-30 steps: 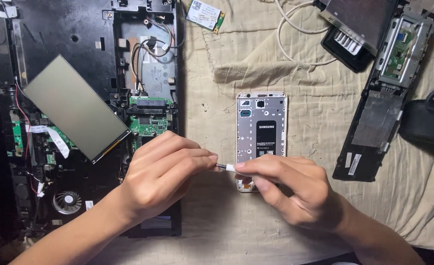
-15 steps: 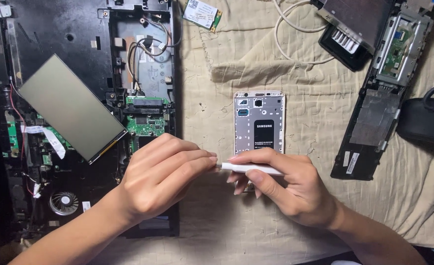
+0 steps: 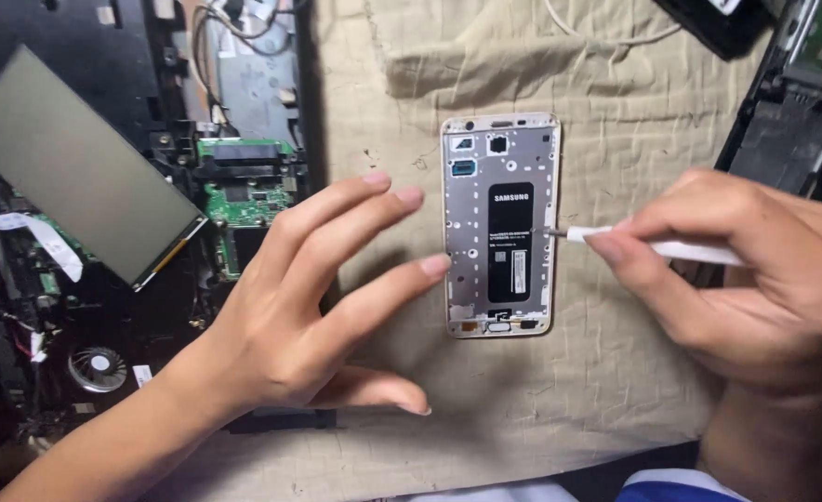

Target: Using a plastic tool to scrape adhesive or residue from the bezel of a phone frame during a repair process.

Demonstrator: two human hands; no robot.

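Dim, warm light; soft shadows, dark left edge, slight blur

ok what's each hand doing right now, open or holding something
Left hand: open, fingers spread beside the opened phone, holding nothing.
Right hand: closed on a white screwdriver, tip at the phone's right edge.

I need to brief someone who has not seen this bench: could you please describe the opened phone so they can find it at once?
Start from the beige cloth covering the bench, right of the dismantled laptop. The opened phone lies flat at its centre, between the left hand and the right hand holding a white screwdriver. Unlike its dark neighbours, it is a small, pale metal frame with a black battery.
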